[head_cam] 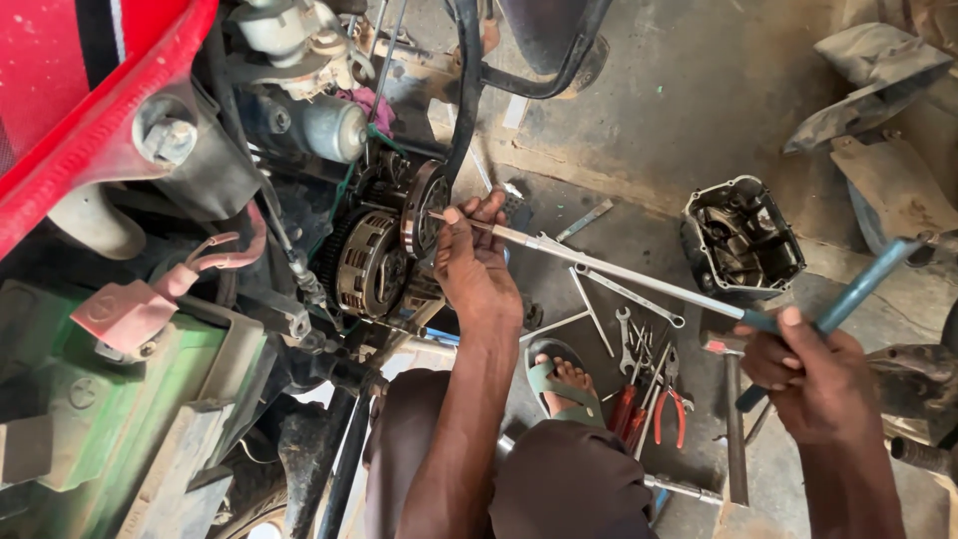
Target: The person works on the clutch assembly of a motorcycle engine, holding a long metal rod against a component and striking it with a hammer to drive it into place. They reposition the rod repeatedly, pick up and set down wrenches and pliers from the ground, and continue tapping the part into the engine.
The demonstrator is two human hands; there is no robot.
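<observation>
My left hand [477,268] grips the front end of a long metal rod tool [619,271], holding its tip against the exposed round clutch assembly [374,265] of a red motorcycle. My right hand [813,374] is closed around the tool's blue handle [863,284] at the right, far from the engine. The rod runs diagonally between both hands. My knees and a sandalled foot [561,377] are below.
An engine cover [740,240] lies on the concrete floor to the right. Several spanners [629,334] and red-handled pliers [671,411] are scattered by my foot. A hammer [733,429] lies near my right hand. A green battery box [110,399] sits at the lower left.
</observation>
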